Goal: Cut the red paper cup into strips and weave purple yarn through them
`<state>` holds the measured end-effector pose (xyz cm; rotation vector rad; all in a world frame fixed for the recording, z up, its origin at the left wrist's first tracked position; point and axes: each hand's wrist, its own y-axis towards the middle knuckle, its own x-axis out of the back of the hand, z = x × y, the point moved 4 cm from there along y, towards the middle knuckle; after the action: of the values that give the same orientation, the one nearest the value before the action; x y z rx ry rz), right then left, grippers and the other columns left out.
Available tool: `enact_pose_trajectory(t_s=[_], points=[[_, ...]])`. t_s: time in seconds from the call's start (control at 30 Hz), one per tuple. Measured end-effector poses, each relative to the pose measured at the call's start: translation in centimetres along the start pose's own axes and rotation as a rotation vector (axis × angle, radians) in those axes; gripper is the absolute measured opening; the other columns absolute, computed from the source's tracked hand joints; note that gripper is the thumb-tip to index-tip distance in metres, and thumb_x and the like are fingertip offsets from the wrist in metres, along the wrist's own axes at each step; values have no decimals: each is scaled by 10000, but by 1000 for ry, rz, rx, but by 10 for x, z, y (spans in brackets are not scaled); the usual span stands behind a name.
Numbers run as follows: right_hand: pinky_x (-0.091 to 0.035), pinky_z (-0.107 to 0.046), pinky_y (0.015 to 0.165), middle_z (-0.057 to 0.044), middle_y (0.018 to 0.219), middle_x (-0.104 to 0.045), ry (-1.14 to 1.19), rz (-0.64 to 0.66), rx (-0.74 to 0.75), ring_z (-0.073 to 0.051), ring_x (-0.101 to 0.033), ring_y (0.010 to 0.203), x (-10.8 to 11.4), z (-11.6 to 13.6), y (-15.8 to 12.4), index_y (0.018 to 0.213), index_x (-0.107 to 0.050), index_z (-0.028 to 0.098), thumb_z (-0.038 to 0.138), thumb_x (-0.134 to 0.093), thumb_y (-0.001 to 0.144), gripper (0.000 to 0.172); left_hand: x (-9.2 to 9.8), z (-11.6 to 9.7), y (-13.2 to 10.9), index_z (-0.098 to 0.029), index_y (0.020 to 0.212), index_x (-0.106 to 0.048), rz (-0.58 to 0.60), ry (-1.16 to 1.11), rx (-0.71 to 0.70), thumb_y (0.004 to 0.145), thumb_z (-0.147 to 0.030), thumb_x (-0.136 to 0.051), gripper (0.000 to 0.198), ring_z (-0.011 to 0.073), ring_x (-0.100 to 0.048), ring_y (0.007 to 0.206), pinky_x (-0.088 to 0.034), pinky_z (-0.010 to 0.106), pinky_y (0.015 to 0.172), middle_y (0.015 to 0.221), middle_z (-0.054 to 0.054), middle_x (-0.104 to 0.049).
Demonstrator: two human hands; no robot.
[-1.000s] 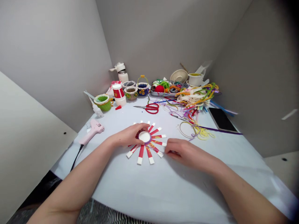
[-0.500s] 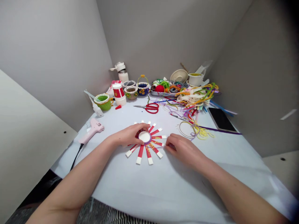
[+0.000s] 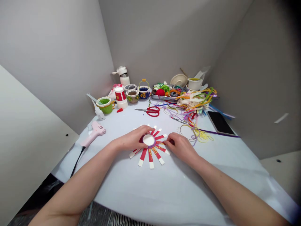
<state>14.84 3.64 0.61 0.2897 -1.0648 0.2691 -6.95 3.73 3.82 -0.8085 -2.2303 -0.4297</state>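
A paper cup cut into red and white strips lies flattened like a sunburst [image 3: 150, 153] on the white table [image 3: 164, 188], its round white base [image 3: 149, 140] ringed with purple cord. My left hand [image 3: 131, 139] rests on the left strips, fingers curved around the base and touching it. My right hand [image 3: 180, 146] lies on the right strips with its fingers curled and pinched at a strip beside the base; what it pinches is too small to name.
A pink glue gun [image 3: 94, 133] with a black cord lies at the left. Red scissors [image 3: 150, 110], small decorated cup baskets [image 3: 133, 94], a pile of coloured cords [image 3: 195, 100], yellow cord loops [image 3: 195, 133] and a black phone [image 3: 219, 123] fill the back and right.
My right hand has slid left from beside the strips onto their right side, close to the base. My left hand stays on the base. The view has shifted slightly.
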Motion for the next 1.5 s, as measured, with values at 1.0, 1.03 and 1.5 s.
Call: enact_pose_trajectory(t_s=[1.0,1.03,1.5], points=[[-432,-242,724,-38,906,-642,181,226,374,-151,-606,816,30,19,-20,849,-668,192,94,-527,902,179,5,11,0,-250,1284,-579,26,69,139,772,-261,-747,539,305,-564,1204,-445,423,1021,1326,83,-604],[-429,-237,720,-36,907,-640,180,294,407,-147,-604,813,29,25,-24,841,-666,190,83,-518,900,191,6,11,0,-250,1283,-579,36,70,137,772,-260,-746,538,300,-570,1187,-448,416,1011,1305,78,-611],[-391,-274,680,-47,832,-610,-44,183,170,-176,-586,783,14,18,-19,772,-627,189,114,-538,897,172,6,8,-2,-266,1254,-599,47,15,110,761,-225,-731,512,275,-586,1135,-468,401,966,1279,51,-614]])
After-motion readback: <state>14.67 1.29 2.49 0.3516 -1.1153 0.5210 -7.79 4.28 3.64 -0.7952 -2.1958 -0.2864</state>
